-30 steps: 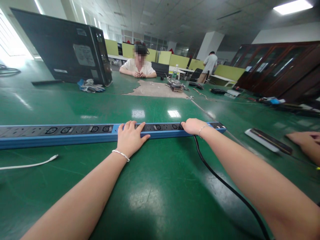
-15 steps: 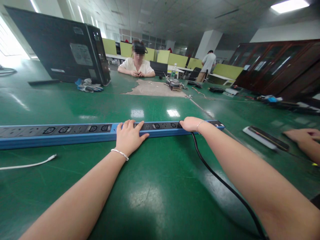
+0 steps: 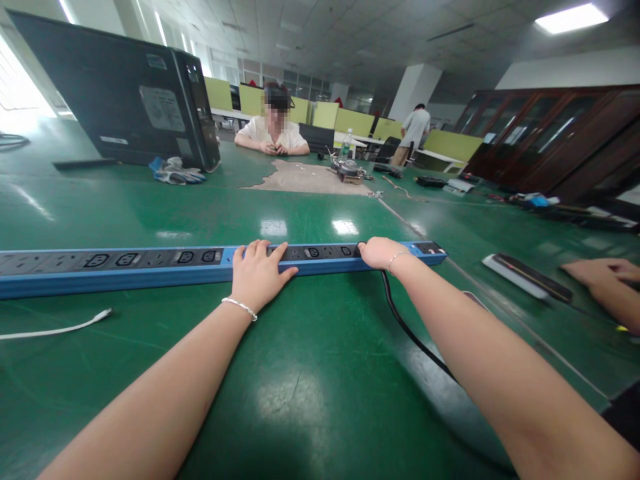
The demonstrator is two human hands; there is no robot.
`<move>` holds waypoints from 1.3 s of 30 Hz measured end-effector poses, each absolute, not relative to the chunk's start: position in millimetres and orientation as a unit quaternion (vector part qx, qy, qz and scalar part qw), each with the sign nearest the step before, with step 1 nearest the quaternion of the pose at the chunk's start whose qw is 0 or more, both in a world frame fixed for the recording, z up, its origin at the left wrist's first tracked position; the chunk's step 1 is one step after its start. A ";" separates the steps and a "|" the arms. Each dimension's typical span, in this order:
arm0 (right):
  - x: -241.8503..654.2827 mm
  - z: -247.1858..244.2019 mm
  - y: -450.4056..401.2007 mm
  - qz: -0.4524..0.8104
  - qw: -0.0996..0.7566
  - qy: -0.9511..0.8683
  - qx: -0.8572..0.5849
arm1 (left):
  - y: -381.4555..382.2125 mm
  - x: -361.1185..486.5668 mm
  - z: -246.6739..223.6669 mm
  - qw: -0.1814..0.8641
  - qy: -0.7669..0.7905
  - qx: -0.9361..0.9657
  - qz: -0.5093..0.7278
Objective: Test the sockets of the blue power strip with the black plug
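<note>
A long blue power strip [image 3: 165,277] with a row of black sockets lies across the green tabletop in front of me. On its middle rests my left hand [image 3: 257,267], fingers spread over the top and thumb out along the near side. Farther right, my right hand [image 3: 377,252] is closed around the plug end of a black power cord [image 3: 403,320], right at the strip's sockets. That plug is mostly hidden by my fingers, so how deep it sits cannot be seen. The cord hangs from under the hand and runs behind my forearm.
Left are a white cable [image 3: 75,329], work gloves [image 3: 177,171] and a black computer case [image 3: 115,100]. A black-and-white bar-shaped device [image 3: 530,277] lies to the right near another person's hand [image 3: 595,277]. One person [image 3: 273,127] sits across the table; another stands farther back.
My right hand stays at the same spot on the strip, its wrist and forearm shifted slightly left. More of the cord is now behind the forearm. My left hand is still.
</note>
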State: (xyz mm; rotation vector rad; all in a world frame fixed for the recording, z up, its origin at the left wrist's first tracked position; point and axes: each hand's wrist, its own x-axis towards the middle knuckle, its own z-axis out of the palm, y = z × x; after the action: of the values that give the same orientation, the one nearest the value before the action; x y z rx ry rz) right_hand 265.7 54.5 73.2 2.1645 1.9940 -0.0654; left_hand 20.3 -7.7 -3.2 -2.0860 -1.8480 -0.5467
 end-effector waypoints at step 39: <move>245.5 82.0 30.4 -0.081 -0.044 0.715 0.693 | -8.4 20.2 -1.0 0.126 -0.644 -0.727 -0.202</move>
State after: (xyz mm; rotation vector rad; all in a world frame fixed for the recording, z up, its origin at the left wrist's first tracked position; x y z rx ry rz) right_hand 245.5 30.4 82.0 2.2399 2.3112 -0.2619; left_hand 20.2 -8.4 -1.0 -2.1164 -1.8772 -0.5893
